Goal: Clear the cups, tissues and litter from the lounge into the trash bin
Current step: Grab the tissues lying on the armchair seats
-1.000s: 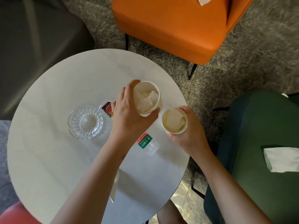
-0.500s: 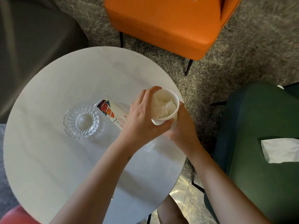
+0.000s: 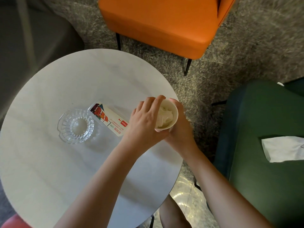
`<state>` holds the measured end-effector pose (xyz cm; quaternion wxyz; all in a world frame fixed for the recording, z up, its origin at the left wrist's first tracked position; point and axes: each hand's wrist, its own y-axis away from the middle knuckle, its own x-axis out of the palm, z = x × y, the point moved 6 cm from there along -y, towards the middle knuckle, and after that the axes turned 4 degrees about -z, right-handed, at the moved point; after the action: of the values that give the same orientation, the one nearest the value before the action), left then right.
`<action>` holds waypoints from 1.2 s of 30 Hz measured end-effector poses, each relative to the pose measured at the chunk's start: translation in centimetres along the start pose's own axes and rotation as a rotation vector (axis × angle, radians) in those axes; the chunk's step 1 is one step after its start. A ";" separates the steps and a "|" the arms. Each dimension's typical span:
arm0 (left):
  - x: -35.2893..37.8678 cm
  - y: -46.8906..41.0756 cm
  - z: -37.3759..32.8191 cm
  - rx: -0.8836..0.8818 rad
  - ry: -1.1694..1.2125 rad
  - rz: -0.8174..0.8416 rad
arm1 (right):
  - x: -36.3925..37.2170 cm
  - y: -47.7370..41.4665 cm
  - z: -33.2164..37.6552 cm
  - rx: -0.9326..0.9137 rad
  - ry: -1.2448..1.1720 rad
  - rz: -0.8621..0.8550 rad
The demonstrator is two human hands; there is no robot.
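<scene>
Since 1 second ago the 2 cups, then side by side, have come together. We now see only 1 cup (image 3: 175, 115), holding wadded tissue (image 3: 164, 116); the other is probably beneath it, hidden by our hands. Our left hand (image 3: 144, 123) curls round its left wall and our right hand (image 3: 181, 130) wraps it from the right. It stands upright, mouth up, at the table (image 3: 65, 162) edge on the right. The loose tissue (image 3: 283, 148) on the green chair (image 3: 263, 186) lies further right, nearer our right hand.

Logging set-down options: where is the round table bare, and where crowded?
Bare: the table's far half beyond glass dish and carton; the near-left part between dish and rim. Crowded: right edge, where left hand and right hand grip the paper cup.
</scene>
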<state>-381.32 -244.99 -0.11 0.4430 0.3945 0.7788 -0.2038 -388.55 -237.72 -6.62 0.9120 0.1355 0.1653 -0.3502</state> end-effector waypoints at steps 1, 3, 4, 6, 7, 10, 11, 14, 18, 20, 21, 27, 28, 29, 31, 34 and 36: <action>0.1 0.0 0.2 -0.016 0.015 -0.001 | -0.1 0.0 0.2 -0.006 0.000 0.002; 0.4 -0.1 0.4 -0.044 0.039 -0.001 | -0.2 0.0 0.4 -0.060 0.037 -0.006; 0.5 -0.2 0.5 -0.057 0.045 0.000 | -0.4 0.1 0.6 -0.092 0.054 -0.011; 0.8 -0.2 0.5 -0.078 0.054 0.002 | -0.6 0.1 0.8 -0.123 0.043 -0.003; 0.9 -0.1 0.5 -0.085 0.054 0.004 | -0.6 0.2 0.8 -0.128 0.031 0.004; 1.0 0.0 0.6 -0.085 0.011 0.020 | -0.5 0.4 0.9 -0.120 0.004 0.004; 1.0 0.0 0.6 -0.084 -0.004 0.034 | -0.4 0.4 0.9 -0.120 0.004 -0.001; 0.8 0.1 0.9 -0.065 -0.031 0.092 | -0.2 0.7 0.7 -0.080 -0.036 0.025; -0.3 0.6 1.0 -0.024 0.020 0.093 | -0.1 1.1 0.1 -0.018 -0.100 0.053; -1.0 0.9 1.0 -0.014 0.043 0.062 | -0.4 1.6 0.0 -0.005 -0.113 0.028; -1.5 1.1 0.9 -0.001 0.056 0.033 | -0.7 1.9 0.0 -0.006 -0.106 0.013; -4.9 1.4 -2.6 0.144 0.042 -0.156 | -4.8 4.9 2.3 -0.071 0.018 -0.181; -5.5 1.4 -3.8 0.180 0.053 -0.158 | -6.1 5.5 3.0 -0.087 0.014 -0.229; -5.7 1.3 -4.5 0.204 0.065 -0.152 | -7.0 5.8 3.5 -0.098 0.010 -0.259; -6.2 1.3 -6.5 0.260 0.083 -0.125 | -9.1 6.6 4.4 -0.111 0.004 -0.321; -6.6 1.2 -10.3 0.337 0.103 -0.076 | -13.0 8.4 5.5 -0.115 -0.005 -0.433; -6.5 1.1 -13.0 0.372 0.131 -0.044 | -15.9 9.7 5.7 -0.111 0.015 -0.502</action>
<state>-385.40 -238.50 12.24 0.3062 0.4647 0.7635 -0.3276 -391.91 -223.38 6.11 0.8013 0.0424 0.2195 -0.5549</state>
